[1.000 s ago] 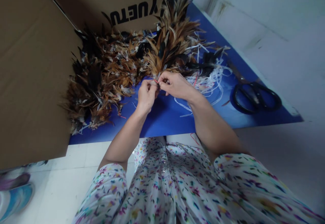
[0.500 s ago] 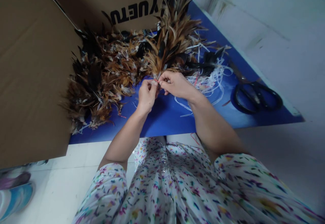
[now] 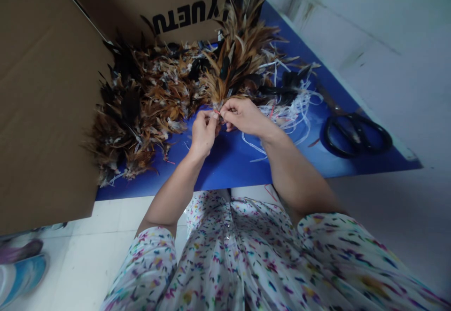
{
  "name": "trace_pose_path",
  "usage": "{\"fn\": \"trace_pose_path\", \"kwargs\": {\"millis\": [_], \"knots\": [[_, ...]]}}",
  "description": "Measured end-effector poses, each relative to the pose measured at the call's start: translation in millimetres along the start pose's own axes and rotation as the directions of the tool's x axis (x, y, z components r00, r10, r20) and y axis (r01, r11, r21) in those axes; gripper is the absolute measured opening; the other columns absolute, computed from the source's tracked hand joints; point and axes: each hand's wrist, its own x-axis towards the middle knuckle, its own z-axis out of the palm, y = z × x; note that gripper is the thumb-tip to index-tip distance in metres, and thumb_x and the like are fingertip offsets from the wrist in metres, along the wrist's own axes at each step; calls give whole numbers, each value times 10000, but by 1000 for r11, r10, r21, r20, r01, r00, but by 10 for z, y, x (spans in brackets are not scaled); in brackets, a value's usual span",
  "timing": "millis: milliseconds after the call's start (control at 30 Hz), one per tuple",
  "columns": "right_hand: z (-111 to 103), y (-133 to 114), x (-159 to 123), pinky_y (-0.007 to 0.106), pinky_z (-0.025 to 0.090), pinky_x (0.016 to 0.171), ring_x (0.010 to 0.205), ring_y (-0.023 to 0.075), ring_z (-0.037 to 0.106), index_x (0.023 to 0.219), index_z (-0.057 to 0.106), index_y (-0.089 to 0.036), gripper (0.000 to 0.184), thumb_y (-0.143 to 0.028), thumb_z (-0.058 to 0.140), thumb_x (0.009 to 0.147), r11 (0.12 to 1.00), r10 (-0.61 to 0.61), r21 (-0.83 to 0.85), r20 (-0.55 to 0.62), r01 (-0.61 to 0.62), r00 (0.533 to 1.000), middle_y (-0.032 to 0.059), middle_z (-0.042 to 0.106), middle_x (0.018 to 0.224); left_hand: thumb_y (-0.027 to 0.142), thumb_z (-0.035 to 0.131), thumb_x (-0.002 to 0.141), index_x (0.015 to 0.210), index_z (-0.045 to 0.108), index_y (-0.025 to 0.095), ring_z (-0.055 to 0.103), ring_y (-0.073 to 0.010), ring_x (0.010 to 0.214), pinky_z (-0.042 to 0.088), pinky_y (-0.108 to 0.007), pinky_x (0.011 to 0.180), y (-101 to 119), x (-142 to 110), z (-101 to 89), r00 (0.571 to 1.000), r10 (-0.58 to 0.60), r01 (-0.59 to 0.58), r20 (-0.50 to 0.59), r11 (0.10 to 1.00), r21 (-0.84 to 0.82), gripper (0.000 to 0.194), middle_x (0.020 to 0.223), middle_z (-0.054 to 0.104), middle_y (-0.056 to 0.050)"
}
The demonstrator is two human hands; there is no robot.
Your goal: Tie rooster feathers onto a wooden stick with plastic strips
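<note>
Brown and black feathers gathered into a feather bundle (image 3: 225,78) fan away from me, with their base at my fingers. My left hand (image 3: 203,133) is closed in a pinch at that base, its thumb and forefinger pressed together. Close against it, my right hand (image 3: 244,117) pinches a short bit of red string (image 3: 217,112) that shows at the quills. The fingertips of both hands nearly touch, and they hide most of the string and the lower ends of the quills.
Loose feather clusters (image 3: 151,95) cover the left of the blue table (image 3: 232,170). White plastic strips (image 3: 298,111) lie tangled to the right, beside black-handled scissors (image 3: 352,137). A cardboard box (image 3: 134,1) stands behind, a cardboard panel (image 3: 38,95) at left. A wall (image 3: 380,66) borders the right.
Both hands stay in nearly the same place at the base of the feather bundle. Only the right fingers have shifted slightly around the red string.
</note>
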Motion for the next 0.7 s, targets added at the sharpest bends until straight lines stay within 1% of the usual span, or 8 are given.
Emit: {"fn": "trace_pose_path", "kwargs": {"millis": [200,300,433,500,567,700], "knots": [[59,20,-3,198,536,476,478,96,610,782,634,-165,111,-252,686,827,999,-5,35,-88,8,996,-22,620,562,245,632,911,838,482,189,413,-45,422,268,-163,427,-11,16,2,1000,8,-8,-17,1000,13,176,570,484,82],[95,15,-11,199,528,468,472,90,601,797,633,-166,116,-265,682,831,998,-36,44,-133,42,990,-19,630,584,253,626,917,849,491,189,436,-48,440,282,-160,430,-16,25,-7,1000,4,-4,-23,1000,22,164,581,495,74],[124,17,-24,209,508,469,471,91,590,803,621,-175,96,-257,654,840,996,-79,22,-165,84,983,-20,630,603,253,607,928,860,498,187,451,-44,450,294,-153,435,-17,29,-15,1000,-2,3,-31,1000,24,144,600,514,66],[130,13,-36,209,493,484,481,89,583,814,618,-180,76,-249,637,842,993,-114,-18,-181,113,977,-26,623,605,244,599,930,856,497,186,449,-45,446,295,-153,435,-17,30,-15,999,-3,3,-33,1000,19,139,592,505,68],[131,4,-51,214,486,526,518,89,583,821,614,-183,47,-226,626,836,982,-180,-93,-199,164,963,-30,619,617,254,609,926,853,496,187,451,-48,446,301,-155,438,-20,32,-15,1000,4,-3,-31,1000,13,150,586,496,70],[125,-5,-73,235,467,621,613,103,584,819,609,-182,8,-178,616,817,915,-339,-297,-197,273,920,-17,629,674,287,635,915,853,504,189,452,-50,457,321,-157,452,-38,42,-13,999,21,-20,-26,1000,14,175,584,492,69]]}}
